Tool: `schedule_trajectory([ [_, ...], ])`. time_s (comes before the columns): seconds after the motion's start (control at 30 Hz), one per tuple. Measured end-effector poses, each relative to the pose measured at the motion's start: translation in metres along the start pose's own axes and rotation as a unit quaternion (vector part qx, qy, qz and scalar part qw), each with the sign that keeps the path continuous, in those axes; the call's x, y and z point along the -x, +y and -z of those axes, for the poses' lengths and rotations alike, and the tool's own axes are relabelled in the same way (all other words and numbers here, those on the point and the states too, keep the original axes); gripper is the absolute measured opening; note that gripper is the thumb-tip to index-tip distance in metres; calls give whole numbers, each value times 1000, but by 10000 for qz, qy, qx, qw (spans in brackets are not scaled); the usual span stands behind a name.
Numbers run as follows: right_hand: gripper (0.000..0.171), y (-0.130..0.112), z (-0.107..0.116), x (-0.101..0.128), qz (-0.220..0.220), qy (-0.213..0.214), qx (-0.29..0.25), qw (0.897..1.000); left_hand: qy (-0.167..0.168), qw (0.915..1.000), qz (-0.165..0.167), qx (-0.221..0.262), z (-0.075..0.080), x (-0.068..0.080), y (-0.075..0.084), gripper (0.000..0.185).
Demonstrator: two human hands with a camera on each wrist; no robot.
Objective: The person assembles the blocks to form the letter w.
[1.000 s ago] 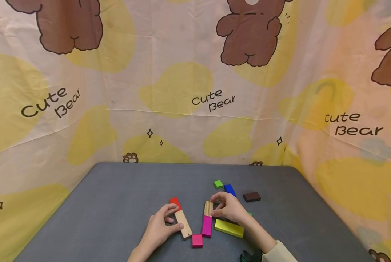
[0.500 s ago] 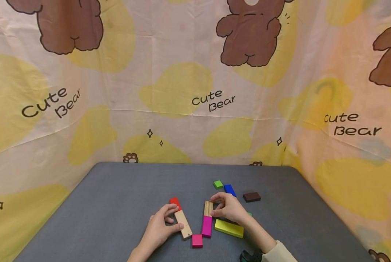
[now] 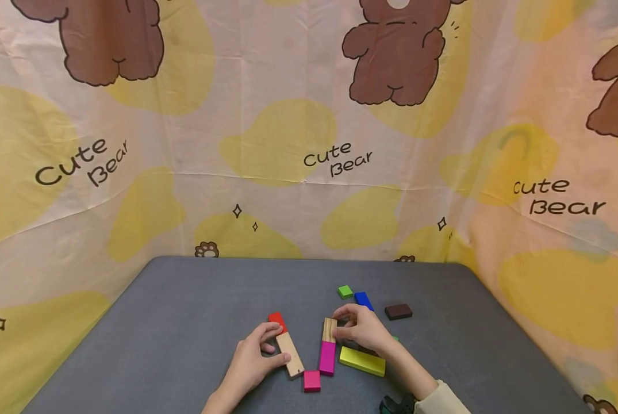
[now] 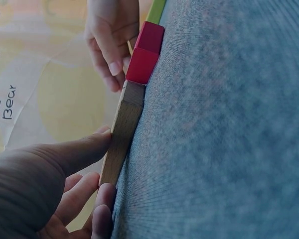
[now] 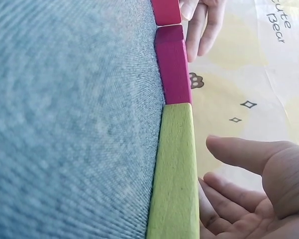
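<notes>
Plain wood sits under both hands: the left hand (image 3: 254, 359) pinches a long wooden block (image 3: 290, 354) between thumb and fingers, flat on the grey table (image 3: 174, 322), with a red block (image 3: 277, 321) touching its far end. The right hand (image 3: 363, 329) pinches a shorter wooden block (image 3: 329, 329) that butts against the far end of a long pink block (image 3: 327, 357). A small pink block (image 3: 311, 380) lies between the two rows at their near ends, and a lime block (image 3: 361, 360) lies just beside the right wrist. Farther off are a green block (image 3: 345, 291), a blue block (image 3: 363, 299) and a brown block (image 3: 398, 311). The step looks like lining blocks end to end; the next move would call for squaring each wooden piece against its neighbour.
</notes>
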State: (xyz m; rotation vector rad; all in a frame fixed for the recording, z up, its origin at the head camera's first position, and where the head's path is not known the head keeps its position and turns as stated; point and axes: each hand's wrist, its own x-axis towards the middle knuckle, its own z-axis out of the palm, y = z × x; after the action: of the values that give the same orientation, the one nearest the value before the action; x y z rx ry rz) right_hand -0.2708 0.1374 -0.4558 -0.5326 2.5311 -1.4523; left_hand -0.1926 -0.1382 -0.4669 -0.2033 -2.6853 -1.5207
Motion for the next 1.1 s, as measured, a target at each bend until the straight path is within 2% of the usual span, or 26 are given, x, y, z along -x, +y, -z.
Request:
schedule_trajectory([
  [0.57, 33, -4, 0, 2, -79, 88, -222, 9997, 34, 10000, 16, -90, 1, 1, -1, 68],
  [0.83, 34, -5, 2, 3, -115, 175, -323, 9993, -17, 10000, -36, 55, 1, 1, -3, 68],
  [1.1, 32, -7, 20, 1, 160, 406, -560, 9975, -6, 9999, -35, 157, 1, 1, -1, 67],
])
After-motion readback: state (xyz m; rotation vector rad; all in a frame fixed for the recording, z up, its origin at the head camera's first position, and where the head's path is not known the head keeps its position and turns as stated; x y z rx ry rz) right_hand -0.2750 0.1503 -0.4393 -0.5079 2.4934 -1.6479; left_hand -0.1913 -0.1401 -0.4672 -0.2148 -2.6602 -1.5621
